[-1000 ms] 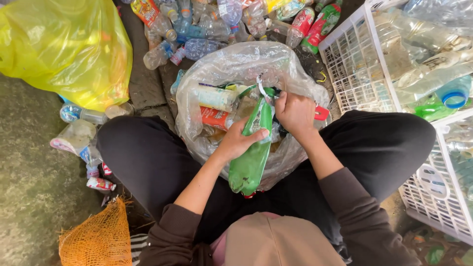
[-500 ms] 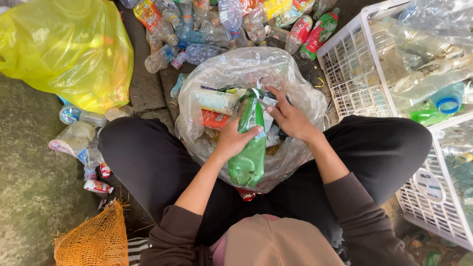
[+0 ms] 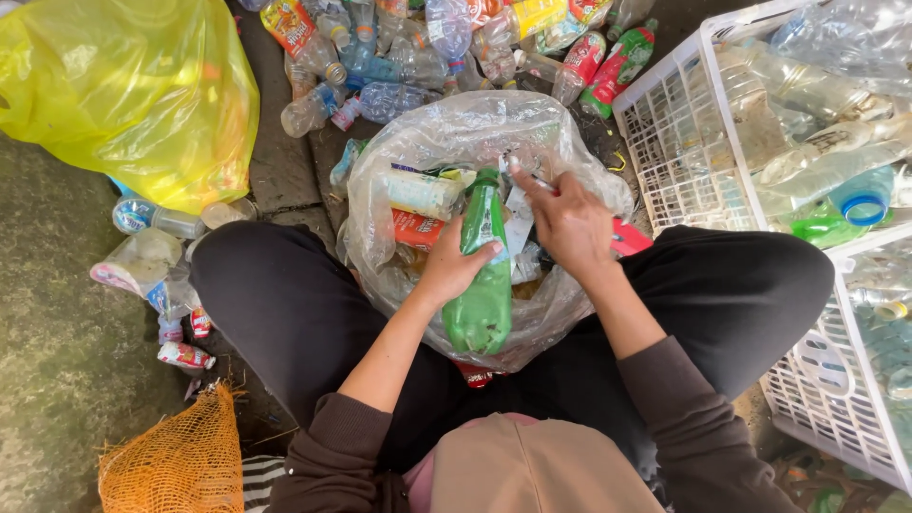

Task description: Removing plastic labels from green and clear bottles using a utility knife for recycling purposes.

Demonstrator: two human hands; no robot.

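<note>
Head view: your left hand (image 3: 454,269) is gripping the green plastic bottle (image 3: 483,275) over the clear bag (image 3: 456,133) of crushed packaging in your lap. Your right hand (image 3: 570,223) is pinching a white label scrap (image 3: 519,220) beside the bottle's neck. The white basket (image 3: 684,142) is holding clear bottles.

The right hand (image 3: 570,223) lifted off the green bottle's (image 3: 483,275) neck and moved right, pulling a pale label strip (image 3: 518,223) away from it.
</note>
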